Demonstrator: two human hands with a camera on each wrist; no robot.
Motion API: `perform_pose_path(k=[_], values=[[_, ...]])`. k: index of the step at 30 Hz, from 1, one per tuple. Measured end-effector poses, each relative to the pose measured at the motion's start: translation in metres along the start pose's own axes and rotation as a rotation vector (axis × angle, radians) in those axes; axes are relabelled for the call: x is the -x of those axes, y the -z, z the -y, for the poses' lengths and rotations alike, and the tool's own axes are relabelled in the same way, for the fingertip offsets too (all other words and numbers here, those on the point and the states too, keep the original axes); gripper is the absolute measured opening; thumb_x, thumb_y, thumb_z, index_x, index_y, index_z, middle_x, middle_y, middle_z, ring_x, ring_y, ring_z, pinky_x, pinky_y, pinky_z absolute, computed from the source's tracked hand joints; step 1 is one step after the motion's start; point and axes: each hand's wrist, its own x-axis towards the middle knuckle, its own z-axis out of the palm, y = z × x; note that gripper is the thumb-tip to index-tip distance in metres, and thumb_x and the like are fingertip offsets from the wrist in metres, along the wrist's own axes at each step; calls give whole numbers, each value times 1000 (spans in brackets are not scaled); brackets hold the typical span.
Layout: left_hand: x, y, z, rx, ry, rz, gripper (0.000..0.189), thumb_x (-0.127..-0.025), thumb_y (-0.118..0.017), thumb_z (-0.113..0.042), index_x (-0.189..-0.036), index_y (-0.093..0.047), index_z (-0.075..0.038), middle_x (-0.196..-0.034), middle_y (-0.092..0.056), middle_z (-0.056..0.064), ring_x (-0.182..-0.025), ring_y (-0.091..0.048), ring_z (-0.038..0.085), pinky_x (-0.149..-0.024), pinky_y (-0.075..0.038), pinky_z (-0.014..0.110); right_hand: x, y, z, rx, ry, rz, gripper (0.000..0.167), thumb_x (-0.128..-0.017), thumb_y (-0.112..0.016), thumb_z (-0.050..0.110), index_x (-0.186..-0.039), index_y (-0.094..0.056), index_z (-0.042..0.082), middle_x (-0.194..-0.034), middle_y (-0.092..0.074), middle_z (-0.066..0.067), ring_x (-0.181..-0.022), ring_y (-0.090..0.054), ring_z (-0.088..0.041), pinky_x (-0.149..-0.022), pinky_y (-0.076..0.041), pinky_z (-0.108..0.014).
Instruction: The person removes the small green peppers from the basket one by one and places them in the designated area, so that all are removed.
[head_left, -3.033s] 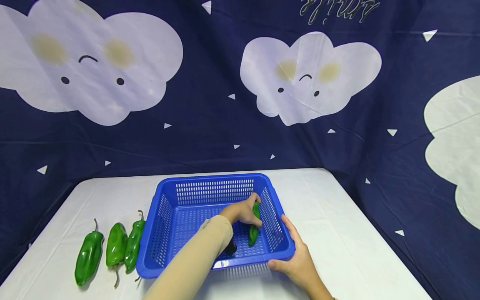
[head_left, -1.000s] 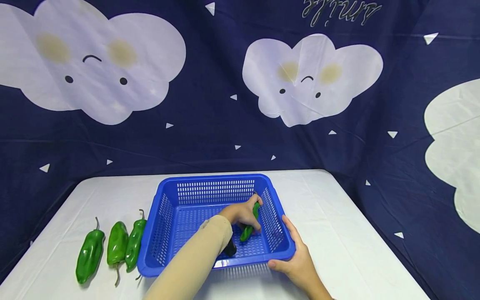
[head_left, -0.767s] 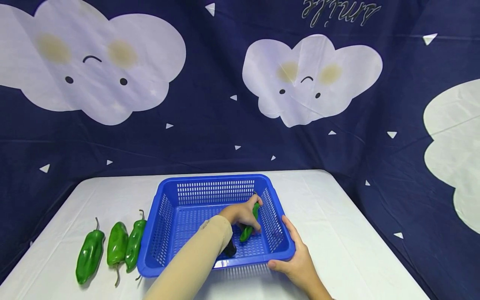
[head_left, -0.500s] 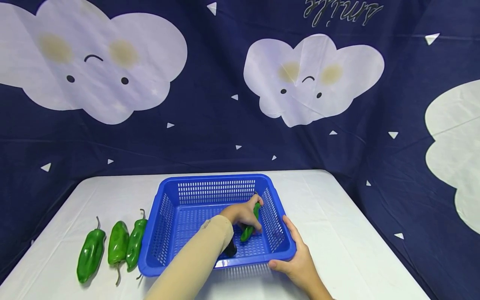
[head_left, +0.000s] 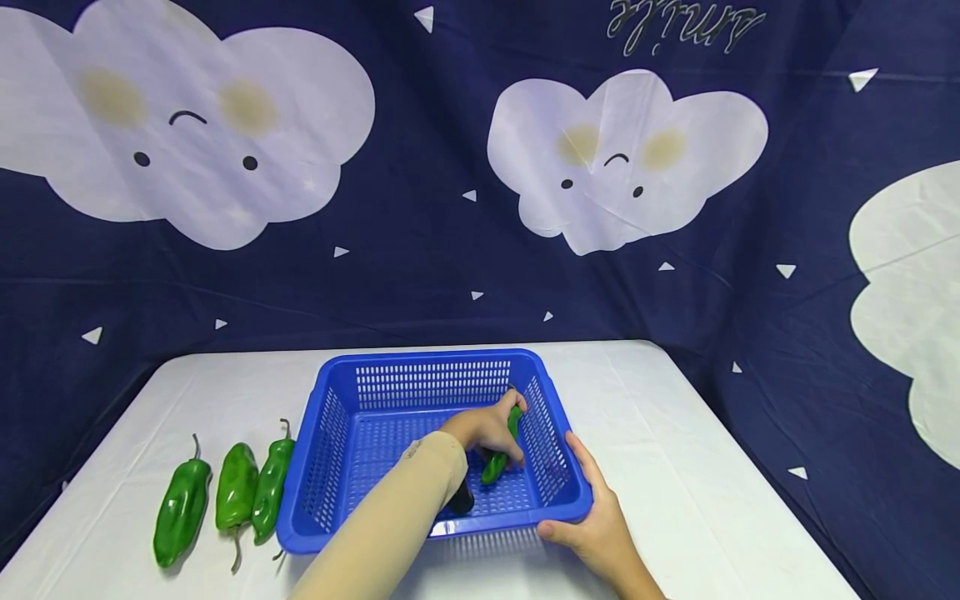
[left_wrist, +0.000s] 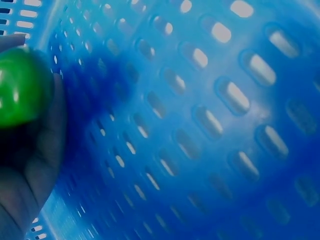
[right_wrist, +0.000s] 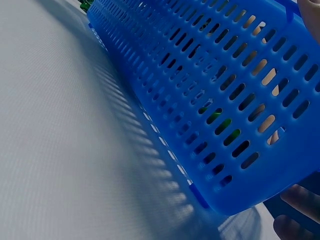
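In the head view a blue perforated plastic basket [head_left: 420, 357] sits on the white table. My left hand [head_left: 489, 428] reaches down inside it near the right wall and grips a green pepper [head_left: 495, 468], its fingers and thumb around the pepper's middle. The pepper lies at a slant, partly hidden by the hand. Close up in the left wrist view, the pepper's rounded end [left_wrist: 22, 87] shows in the hand [left_wrist: 42, 150]. My right hand [head_left: 600, 525] holds the basket's front right corner, thumb at the front and fingers along the right side. Green shows through the slots in the right wrist view.
Left of the basket lie three large green peppers [head_left: 182, 512], [head_left: 237, 487], [head_left: 272, 492]. A thin stem [head_left: 279, 555] pokes out by the basket's front left corner. Behind the table hangs a dark blue cloth [head_left: 420, 292] with white clouds. A black device [head_left: 462, 498] sits at my left wrist.
Compared with three seconds ago, the pepper in my left hand has turned, its near end shifting left. Over the last second both hands and the basket have stayed almost still.
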Motion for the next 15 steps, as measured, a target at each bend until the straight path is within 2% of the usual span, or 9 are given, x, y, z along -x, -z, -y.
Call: perform_pose_path(k=[15], values=[[0,0,-1,-4,4,-2,75,-72,-79,7,-126,-35,-21,-109,-47,18,-72,-65,26,-64,-59,39,0,0,2,-12,5,7,112,-71,-90,21,-158,-19,27,-157,-33,-22,-129,-52,-38,-96,-50,-18]])
